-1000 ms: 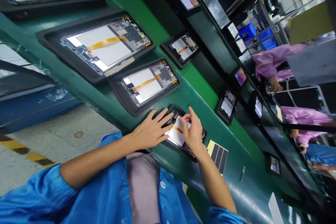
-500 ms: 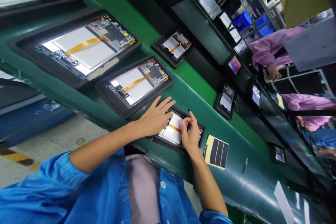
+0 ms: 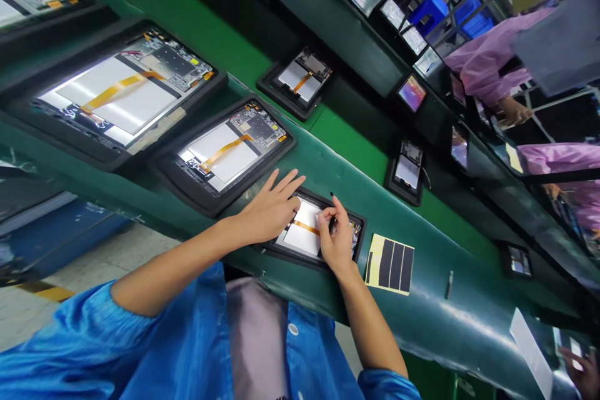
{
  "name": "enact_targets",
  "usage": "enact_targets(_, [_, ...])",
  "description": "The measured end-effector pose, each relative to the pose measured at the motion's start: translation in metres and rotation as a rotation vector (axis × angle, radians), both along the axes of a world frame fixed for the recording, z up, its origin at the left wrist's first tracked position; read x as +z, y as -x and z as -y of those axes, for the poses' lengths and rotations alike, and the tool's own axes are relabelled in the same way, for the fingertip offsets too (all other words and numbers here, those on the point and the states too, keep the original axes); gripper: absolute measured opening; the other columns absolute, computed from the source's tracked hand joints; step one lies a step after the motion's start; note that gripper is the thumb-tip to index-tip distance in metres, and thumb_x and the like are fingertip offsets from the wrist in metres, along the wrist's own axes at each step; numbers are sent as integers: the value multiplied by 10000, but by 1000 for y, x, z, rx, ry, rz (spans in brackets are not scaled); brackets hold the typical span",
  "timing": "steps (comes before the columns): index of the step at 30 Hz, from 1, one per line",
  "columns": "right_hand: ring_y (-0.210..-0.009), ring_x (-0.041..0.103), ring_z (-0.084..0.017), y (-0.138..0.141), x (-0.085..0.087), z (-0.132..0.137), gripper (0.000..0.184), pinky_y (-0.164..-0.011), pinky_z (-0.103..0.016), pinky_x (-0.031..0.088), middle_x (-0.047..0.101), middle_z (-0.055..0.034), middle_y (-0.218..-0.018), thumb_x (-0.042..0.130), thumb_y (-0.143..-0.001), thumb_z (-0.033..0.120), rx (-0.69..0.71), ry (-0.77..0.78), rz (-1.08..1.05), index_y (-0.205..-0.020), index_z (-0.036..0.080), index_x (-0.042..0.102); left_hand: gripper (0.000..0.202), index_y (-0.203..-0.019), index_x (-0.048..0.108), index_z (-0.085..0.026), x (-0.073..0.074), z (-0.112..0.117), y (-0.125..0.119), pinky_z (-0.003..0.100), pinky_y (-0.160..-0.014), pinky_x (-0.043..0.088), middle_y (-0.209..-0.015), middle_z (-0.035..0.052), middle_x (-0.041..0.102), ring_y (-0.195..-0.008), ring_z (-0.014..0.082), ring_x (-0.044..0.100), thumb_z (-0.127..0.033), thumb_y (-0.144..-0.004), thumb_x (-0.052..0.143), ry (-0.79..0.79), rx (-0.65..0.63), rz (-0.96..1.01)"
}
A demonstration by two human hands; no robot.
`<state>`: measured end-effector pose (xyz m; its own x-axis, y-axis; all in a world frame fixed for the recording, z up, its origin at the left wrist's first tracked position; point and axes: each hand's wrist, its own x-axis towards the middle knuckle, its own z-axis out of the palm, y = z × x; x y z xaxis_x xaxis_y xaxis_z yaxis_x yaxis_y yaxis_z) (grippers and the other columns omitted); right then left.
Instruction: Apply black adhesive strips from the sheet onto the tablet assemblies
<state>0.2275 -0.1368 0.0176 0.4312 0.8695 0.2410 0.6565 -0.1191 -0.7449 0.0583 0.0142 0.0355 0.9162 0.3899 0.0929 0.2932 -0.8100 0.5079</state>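
An open-backed tablet (image 3: 302, 239) lies in a black tray in front of me, its white battery and orange flat cable showing. My left hand (image 3: 272, 207) rests over the tablet's left end, fingers spread, the thumb and fingertips near its edge. Above the right part of the battery is my right hand (image 3: 337, 234), its fingers curled inward. A small black piece of tape (image 3: 332, 194) sticks up at one of its fingertips. What lies under the right palm is hidden. To the right of the tray is a yellow backing sheet (image 3: 375, 262) with several black adhesive strips.
Two larger-looking opened tablets, a near one (image 3: 220, 153) and a farther one (image 3: 122, 97), sit in trays to the left. Across the green conveyor (image 3: 344, 137) stand more trayed tablets. A white strip (image 3: 529, 353) lies at lower right. Co-workers in pink sleeves (image 3: 497, 69) work opposite.
The view has shifted slightly, so the trays on the left sit farther left. My hands remain over the same tablet, the right one slightly more open. A co-worker's hand now shows at lower right.
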Motion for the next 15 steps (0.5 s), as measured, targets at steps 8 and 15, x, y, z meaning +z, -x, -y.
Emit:
enact_targets(8, [-873, 635, -189, 0, -4, 2, 516, -867, -400, 540, 678, -25, -960, 551, -1009, 290, 4, -9, -12, -1511, 228, 450, 181, -937, 670, -152, 1, -3, 4, 670, -1269, 208, -1639, 194, 407, -1596, 364, 214, -164, -974, 494, 43, -11, 3])
enact_targets(15, [-848, 641, -183, 1, -1, 1, 492, -855, -399, 545, 687, -19, -946, 550, -1009, 301, 1, -11, 25, -1489, 221, 477, 169, -989, 691, -163, -3, -7, 7, 665, -1277, 194, -1649, 167, 402, -1593, 362, 231, -168, -955, 525, 73, 18, 36])
